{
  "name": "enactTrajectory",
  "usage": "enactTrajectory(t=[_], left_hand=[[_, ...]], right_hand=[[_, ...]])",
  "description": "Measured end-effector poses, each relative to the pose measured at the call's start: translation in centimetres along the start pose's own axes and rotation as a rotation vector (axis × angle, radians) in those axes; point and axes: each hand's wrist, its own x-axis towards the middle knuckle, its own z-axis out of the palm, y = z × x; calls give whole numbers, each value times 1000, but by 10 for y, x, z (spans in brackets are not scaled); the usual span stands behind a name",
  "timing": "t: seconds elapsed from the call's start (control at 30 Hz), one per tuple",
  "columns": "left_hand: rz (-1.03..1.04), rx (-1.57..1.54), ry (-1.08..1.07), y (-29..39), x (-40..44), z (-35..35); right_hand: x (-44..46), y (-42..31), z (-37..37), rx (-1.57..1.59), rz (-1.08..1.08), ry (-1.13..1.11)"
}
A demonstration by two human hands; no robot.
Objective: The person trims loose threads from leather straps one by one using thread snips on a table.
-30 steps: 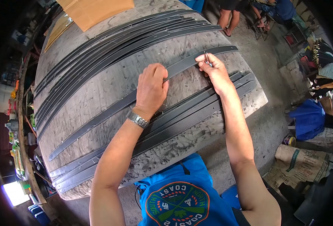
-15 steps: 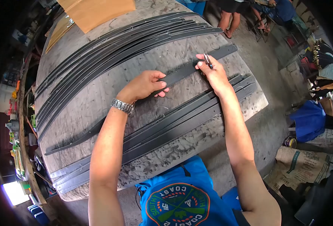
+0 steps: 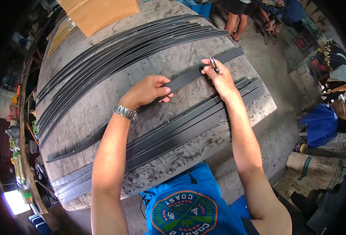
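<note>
A long black strap (image 3: 186, 77) lies diagonally across the worn grey table. My left hand (image 3: 153, 91), with a metal watch (image 3: 125, 112) on its wrist, grips the strap near its middle, thumb on top and fingers beneath. Farther right along the strap, my right hand (image 3: 219, 76) holds small metal snips (image 3: 213, 65) with the tips pointing up, and its fingers also touch the strap. Several stitched black straps (image 3: 188, 121) lie on the near side, with loose thread (image 3: 165, 117) beside them. More straps (image 3: 114, 58) are bunched on the far side.
Brown cardboard (image 3: 98, 15) lies at the table's far left edge. Beyond the far right corner stands a person, seen by the legs (image 3: 237, 25), and another person (image 3: 292, 11) sits. At the right are a blue cloth (image 3: 319, 123) and a brown sack (image 3: 314, 174).
My left hand has shifted from a closed, knuckles-up pose to a thumb-on-top grip lower on the strap. The strap has turned over, showing a plainer face. Both hands barely moved in the last half second.
</note>
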Motion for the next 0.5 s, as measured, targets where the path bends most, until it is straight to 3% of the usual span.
enactTrajectory(t=[0.1,0.27,0.4,0.5], left_hand=[[12,8,26,-1,-6,-4],[56,359,132,-5,-30,-29],[-70,606,297,-2,-69,-39],[10,731,320,-4,-83,-44]], right_hand=[[-5,-11,-3,53,65,33],[-8,-12,0,126,74,62],[-1,-3,2,-216,-15,28],[-1,-5,13,-493,-124,38]])
